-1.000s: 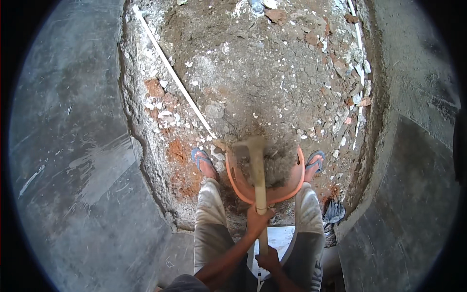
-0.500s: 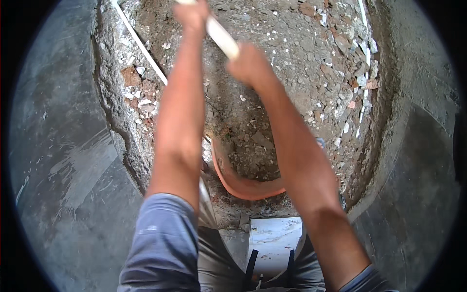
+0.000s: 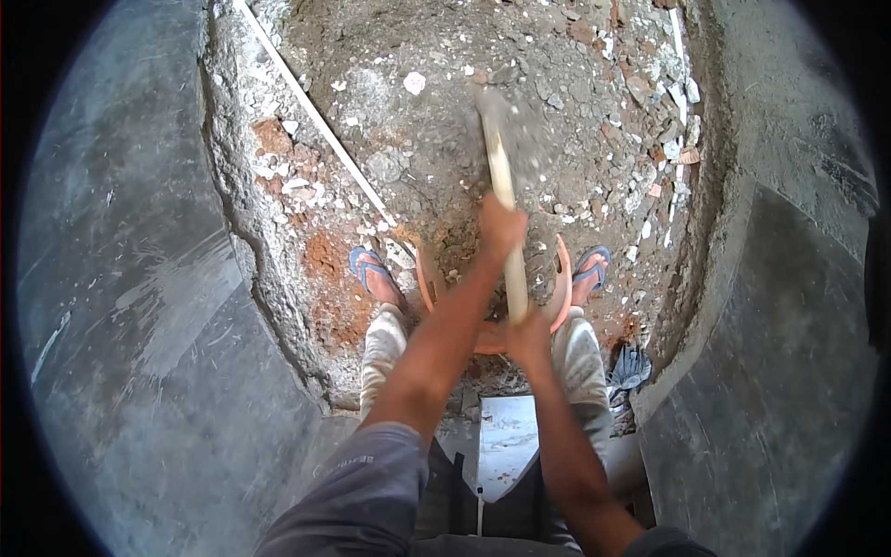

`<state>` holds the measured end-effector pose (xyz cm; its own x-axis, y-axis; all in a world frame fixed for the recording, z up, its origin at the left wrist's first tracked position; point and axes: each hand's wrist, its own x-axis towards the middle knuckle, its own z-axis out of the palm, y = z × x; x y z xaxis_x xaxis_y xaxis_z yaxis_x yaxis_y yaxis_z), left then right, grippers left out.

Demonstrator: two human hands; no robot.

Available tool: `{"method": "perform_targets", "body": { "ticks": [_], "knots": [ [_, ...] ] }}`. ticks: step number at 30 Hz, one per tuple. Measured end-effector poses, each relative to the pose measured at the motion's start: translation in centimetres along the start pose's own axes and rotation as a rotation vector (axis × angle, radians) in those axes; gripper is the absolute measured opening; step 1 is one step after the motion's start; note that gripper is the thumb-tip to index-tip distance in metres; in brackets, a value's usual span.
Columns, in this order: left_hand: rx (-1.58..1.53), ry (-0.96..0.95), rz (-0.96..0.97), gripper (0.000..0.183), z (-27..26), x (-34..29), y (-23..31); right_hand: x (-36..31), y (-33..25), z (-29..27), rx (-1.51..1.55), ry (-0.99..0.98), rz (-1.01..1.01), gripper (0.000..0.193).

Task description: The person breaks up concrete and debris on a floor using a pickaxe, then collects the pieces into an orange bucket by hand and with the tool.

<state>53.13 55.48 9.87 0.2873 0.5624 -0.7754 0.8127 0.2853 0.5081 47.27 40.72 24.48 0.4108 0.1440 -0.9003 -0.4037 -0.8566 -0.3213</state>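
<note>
My left hand (image 3: 504, 226) is closed around the middle of a pale wooden handle (image 3: 500, 167). Lower down, close to my body, my right hand (image 3: 529, 340) grips the same handle near its end. The far end of this wooden-handled digging tool meets the grey, broken soil (image 3: 418, 130); its head is blurred, so its shape cannot be made out. Beneath my forearms lies a curved orange-red pan (image 3: 562, 283), partly hidden by my arms, between my sandalled feet (image 3: 375, 274).
A thin white pipe (image 3: 316, 116) slants across the dug strip on the left. Rubble with white and reddish chips (image 3: 682, 153) lines the right side. Smooth grey concrete floor (image 3: 121, 232) borders the strip. A grey glove (image 3: 631, 368) lies beside my right leg.
Both hands have swung down from farther ahead toward my body, still holding the handle. The tool's far end is now at the soil, and my feet and more of the pan show.
</note>
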Motion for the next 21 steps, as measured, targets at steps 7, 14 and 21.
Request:
{"method": "perform_targets", "body": {
  "ticks": [7,14,21],
  "knots": [
    [-0.126,-0.088,-0.055,0.038,-3.4,-20.8,-6.9,-16.2,14.2,4.8,0.101,-0.005,-0.005,0.046],
    [0.027,0.246,0.492,0.05,-10.4,2.7,11.4,9.3,-8.7,2.4,0.351,-0.375,-0.377,0.015],
    [0.534,0.238,0.227,0.054,-5.2,12.5,4.1,12.3,-5.9,6.5,1.122,-0.609,0.161,0.009]
  ]
}}
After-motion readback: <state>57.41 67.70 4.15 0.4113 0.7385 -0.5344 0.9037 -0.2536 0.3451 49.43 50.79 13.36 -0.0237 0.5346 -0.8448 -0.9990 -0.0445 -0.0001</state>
